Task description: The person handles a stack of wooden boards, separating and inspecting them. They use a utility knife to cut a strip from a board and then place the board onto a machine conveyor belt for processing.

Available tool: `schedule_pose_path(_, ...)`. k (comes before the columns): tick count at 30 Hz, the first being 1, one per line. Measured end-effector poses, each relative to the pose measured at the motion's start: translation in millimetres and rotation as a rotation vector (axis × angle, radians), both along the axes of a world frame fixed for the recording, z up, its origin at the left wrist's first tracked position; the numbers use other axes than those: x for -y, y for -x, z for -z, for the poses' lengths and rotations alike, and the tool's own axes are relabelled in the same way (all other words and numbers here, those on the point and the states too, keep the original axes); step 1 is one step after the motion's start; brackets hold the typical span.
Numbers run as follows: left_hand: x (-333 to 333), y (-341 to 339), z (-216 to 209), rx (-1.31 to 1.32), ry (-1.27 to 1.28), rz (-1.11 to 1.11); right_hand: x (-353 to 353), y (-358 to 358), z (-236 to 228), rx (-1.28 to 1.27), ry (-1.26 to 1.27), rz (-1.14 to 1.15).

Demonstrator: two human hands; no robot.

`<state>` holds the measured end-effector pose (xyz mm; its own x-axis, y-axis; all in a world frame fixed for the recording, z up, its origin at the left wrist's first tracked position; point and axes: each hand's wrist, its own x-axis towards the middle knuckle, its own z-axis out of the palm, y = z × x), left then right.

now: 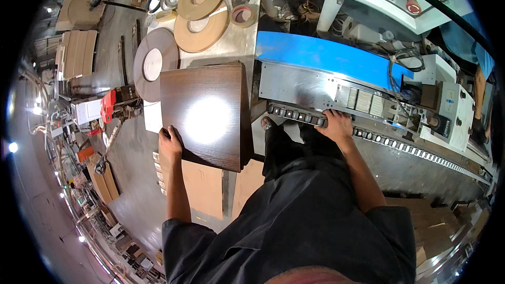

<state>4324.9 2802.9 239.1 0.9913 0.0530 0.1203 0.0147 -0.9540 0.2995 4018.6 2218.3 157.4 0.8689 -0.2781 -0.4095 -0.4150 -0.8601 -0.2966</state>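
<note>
Evidently, we have our work in reach at nine o'clock: a squared stack of dark brown wood-grain panels [226, 81], a glare patch on its top face, lies with its upper edge against the near end of a grey metal-topped bench [243, 44]. Our left hand [171, 144] grasps the stack's edge at its eight o'clock side, though we cannot tell whether it has one panel or several. At three o'clock our right hand [336, 125] rests with fingers curled over a long black rail of pale rollers [410, 151]; how tightly, we cannot tell. A machine's bright blue long cover [321, 55] runs beyond it at one o'clock, and flat tan coiled rolls [187, 5] crowd the bench at eleven. We judge the step in hand to be steadying the panels. The next move, in our reading, calls for our right hand to leave the rail and take the stack's three o'clock edge, so that a panel could rise level without dragging those beneath.
</note>
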Motion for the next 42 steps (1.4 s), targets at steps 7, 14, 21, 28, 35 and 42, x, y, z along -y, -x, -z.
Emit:
schedule_pose_path(7,2.9,7.0,-6.9,-0.046,-0.024,-0.045,-0.6,-5.5,-8.4,-0.031,0.001,-0.013)
schedule_pose_path(14,22.1,5.6,-13.3,-0.065,0.083,-0.075,-2.1,-2.6,-6.6,0.004,0.054,-0.027)
schedule_pose_path(21,4.7,-1.0,1.3,-0.048,0.087,-0.051,-0.7,-5.2,-10.5,-0.039,0.006,-0.01)
schedule_pose_path(28,-0.7,-5.1,9.4,-0.047,0.096,-0.066,1.9,-3.3,-15.2,-0.069,-0.008,0.001)
schedule_pose_path(35,4.1,-1.0,5.7,-0.014,0.046,-0.052,1.2,1.5,-13.1,0.089,-0.014,-0.017)
schedule_pose_path(42,-3.3,-5.2,9.1,-0.014,0.044,-0.042,0.5,3.9,-7.8,0.05,-0.013,-0.01)
